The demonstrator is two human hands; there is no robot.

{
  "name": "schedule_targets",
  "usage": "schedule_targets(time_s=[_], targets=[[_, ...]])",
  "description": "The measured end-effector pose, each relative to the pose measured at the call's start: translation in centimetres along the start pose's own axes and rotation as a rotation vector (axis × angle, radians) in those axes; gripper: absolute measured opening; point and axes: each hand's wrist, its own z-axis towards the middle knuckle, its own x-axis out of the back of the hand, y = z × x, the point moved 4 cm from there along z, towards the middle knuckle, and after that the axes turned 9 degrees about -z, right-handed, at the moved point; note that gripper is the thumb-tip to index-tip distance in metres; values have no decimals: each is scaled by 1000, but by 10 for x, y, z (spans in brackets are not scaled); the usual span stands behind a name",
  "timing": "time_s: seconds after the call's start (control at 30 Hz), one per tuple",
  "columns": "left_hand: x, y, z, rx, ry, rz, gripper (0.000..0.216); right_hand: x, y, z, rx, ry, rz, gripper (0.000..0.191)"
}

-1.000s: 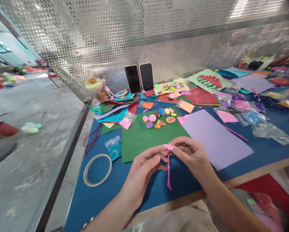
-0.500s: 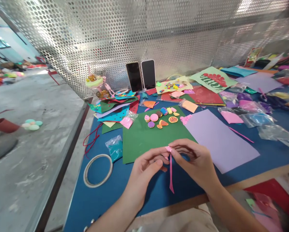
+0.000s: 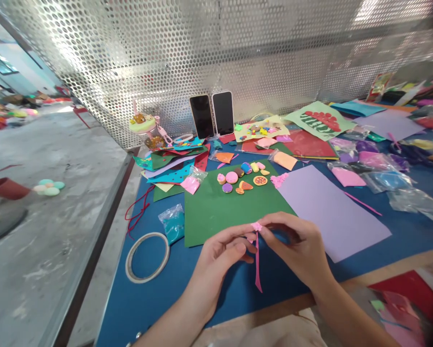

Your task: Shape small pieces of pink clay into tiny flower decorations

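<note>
Still pinched, pink strip (image 3: 257,264), left hand (image 3: 221,251), right hand (image 3: 300,250), barely shifted.

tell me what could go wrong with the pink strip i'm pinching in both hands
The left hand and right hand pinch only the curled top of the thin pink foam strip; that curl might spring open if either grip loosens. The strip's free tail hangs close to the near edge of the blue table top, so a dropped strip could slide off it.
</note>
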Motion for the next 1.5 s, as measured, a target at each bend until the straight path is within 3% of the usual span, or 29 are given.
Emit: schedule_targets(time_s=[0.5, 0.63, 0.8, 0.93, 1.2, 1.37, 1.5], targets=[[2, 2, -1, 9, 4, 81, 23, 3, -9, 0, 132, 32, -132, 14], [0, 13, -1, -132, -57, 339, 23, 3, -8, 0, 112, 36, -114, 13], [-7, 30, -6, -296, -21, 683, 26, 3, -8, 0, 72, 18, -98, 11], [-7, 30, -5, -302, 17, 668, 24, 3, -7, 1, 42, 25, -97, 9], [-6, 25, -3, -240, -25, 632, 22, 4, -6, -1, 68, 40, -113, 8], [0, 30, 0, -353, -4, 1044, 22, 11, 1, -5, 3, 53, -111, 7], [3, 17, 5, -453, -148, 1514, 15, 10, 7, -7, -42, 10, -121, 6]])
